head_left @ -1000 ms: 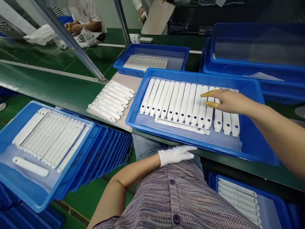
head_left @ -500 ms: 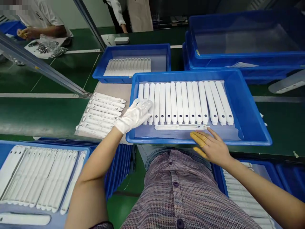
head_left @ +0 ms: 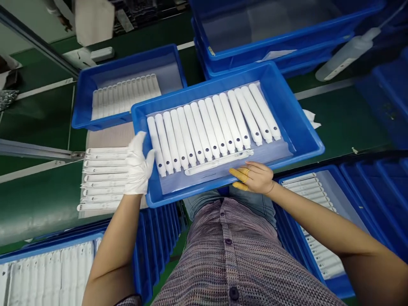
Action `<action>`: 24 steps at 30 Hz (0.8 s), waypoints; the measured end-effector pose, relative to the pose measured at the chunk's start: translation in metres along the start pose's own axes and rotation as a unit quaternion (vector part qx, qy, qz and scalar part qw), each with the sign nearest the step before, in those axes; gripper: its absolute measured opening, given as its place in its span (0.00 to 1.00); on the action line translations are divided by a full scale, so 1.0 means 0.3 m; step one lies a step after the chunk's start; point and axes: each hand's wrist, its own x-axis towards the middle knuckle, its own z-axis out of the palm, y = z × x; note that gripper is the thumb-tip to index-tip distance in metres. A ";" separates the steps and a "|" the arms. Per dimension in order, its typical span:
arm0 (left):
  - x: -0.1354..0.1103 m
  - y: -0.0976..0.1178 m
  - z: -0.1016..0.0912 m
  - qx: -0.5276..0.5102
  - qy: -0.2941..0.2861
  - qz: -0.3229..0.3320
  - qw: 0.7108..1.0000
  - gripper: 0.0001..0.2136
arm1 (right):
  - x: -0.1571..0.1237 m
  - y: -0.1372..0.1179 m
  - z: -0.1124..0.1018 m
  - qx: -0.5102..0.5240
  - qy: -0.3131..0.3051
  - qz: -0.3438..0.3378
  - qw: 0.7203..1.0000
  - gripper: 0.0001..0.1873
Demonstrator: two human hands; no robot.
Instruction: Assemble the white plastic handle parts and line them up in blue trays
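strips (head_left: 103,178) lie side by side on a pale sheet (head_left: 108,135) at the left of the green tabletop (head_left: 41,195), perhaps to spare their finish. just right of them, the gloved left hand (head_left: 137,163) has thumb and fingers apart around the left rim of the blue tray (head_left: 288,108); i cannot tell whether it grips. behind, a far tray (head_left: 105,122) bears its own row. in the blue tray, white parts (head_left: 205,131) lie on a thin liner (head_left: 267,151), holes all toward the near side, likely so they can be checked at a glance; one crosswise part (head_left: 219,162) rests along their near ends. to its right, the right hand (head_left: 256,176), some fingers in yellow covers, reaches over the near rim, fingers loosely stretched; any grip is unclear. near right, another tray (head_left: 361,212) sits below the tabletop's edge.
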 end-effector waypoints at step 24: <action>0.022 0.065 0.001 0.025 0.023 -0.419 0.907 0.27 | 0.016 0.010 0.031 -0.168 0.327 -0.433 0.823 0.14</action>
